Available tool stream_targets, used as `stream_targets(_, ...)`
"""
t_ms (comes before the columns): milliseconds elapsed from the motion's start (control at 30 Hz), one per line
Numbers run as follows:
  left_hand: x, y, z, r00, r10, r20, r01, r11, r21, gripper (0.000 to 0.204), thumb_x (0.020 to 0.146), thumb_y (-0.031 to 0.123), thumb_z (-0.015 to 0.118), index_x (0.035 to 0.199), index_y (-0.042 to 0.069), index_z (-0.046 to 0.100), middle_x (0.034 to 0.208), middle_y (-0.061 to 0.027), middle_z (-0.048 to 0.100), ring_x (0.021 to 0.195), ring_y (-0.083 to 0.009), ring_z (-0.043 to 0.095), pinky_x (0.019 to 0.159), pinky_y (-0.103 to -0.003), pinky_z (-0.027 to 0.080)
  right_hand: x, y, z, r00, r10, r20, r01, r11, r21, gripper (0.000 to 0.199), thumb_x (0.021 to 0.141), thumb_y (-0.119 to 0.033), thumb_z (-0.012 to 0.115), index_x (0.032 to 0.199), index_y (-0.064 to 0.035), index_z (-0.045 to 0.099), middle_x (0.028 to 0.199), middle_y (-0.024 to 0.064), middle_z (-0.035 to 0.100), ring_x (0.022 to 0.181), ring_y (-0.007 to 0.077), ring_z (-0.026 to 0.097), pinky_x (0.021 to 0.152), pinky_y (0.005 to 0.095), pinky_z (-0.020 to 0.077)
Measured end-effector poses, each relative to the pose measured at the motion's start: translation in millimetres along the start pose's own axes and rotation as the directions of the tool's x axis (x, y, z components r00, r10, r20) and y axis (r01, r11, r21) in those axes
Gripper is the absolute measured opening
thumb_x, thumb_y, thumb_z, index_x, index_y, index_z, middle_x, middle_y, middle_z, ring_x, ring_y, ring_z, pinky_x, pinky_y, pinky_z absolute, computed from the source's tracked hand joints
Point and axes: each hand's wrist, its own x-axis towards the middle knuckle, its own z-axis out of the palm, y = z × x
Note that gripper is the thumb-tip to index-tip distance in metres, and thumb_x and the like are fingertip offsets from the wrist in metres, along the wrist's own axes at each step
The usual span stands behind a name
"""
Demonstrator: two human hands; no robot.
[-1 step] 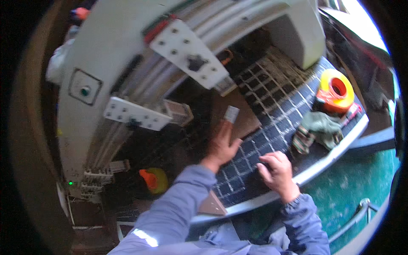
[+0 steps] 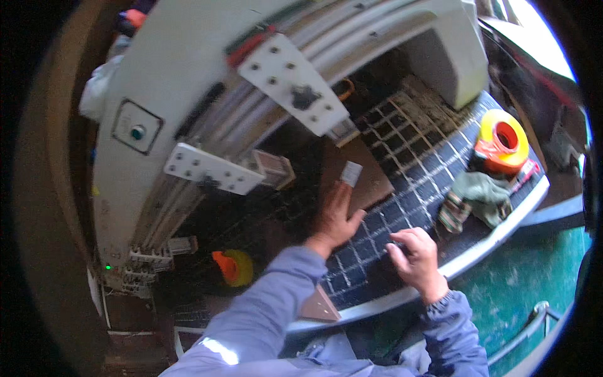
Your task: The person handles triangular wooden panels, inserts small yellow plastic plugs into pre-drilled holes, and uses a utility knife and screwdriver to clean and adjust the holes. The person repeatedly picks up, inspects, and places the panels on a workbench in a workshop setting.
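Note:
My left hand (image 2: 334, 220) lies flat, fingers spread, on a brown board (image 2: 367, 173) that rests on a dark gridded work surface (image 2: 427, 157). Its fingertips reach a small pale grey block (image 2: 351, 173) standing on the board. My right hand (image 2: 414, 254) sits to the right on the grid, fingers curled down onto the surface, with nothing visible in them. Both sleeves are blue-grey.
A large white machine frame (image 2: 188, 81) with bolted white bracket plates (image 2: 292, 81) overhangs the surface at the left and back. An orange and yellow tape roll (image 2: 502, 141) and a crumpled green glove (image 2: 477, 195) lie at the right. An orange and yellow object (image 2: 232, 267) sits lower left. The surface's pale rim (image 2: 502, 229) borders a green floor.

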Motion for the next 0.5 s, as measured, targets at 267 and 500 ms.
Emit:
stream_targets(267, 3.4, -0.5, 14.5, 0.999, -0.045, 0.016, 0.047, 0.944, -0.327, 0.072, 0.095, 0.034, 0.072, 0.151, -0.003, 0.047, 0.159, -0.0261, 0.043, 0.151, -0.0409, 0.037, 0.125, -0.047, 0.03, 124.7, -103.5, 7.2, 0.845, -0.519, -0.131, 0.533, 0.837, 0.121, 0.037, 0.077, -0.007, 0.081, 0.111, -0.0029, 0.07, 0.095, 0.0127, 0.068, 0.081, 0.0309, 0.067, 0.073, 0.0394, 0.0555)
stream_targets(500, -3.2, 2.5, 10.3, 1.0, -0.013, -0.006, 0.013, 0.999, -0.049, 0.074, 0.095, 0.035, 0.073, 0.152, -0.003, 0.046, 0.16, -0.0264, 0.041, 0.152, -0.0405, 0.035, 0.125, -0.047, 0.029, 205.6, -206.1, 108.7, 0.697, -0.716, -0.038, 0.714, 0.688, 0.13, 0.056, 0.081, -0.028, 0.082, 0.128, -0.0033, 0.065, 0.12, 0.0136, 0.064, 0.114, 0.0302, 0.064, 0.094, 0.0451, 0.0539)
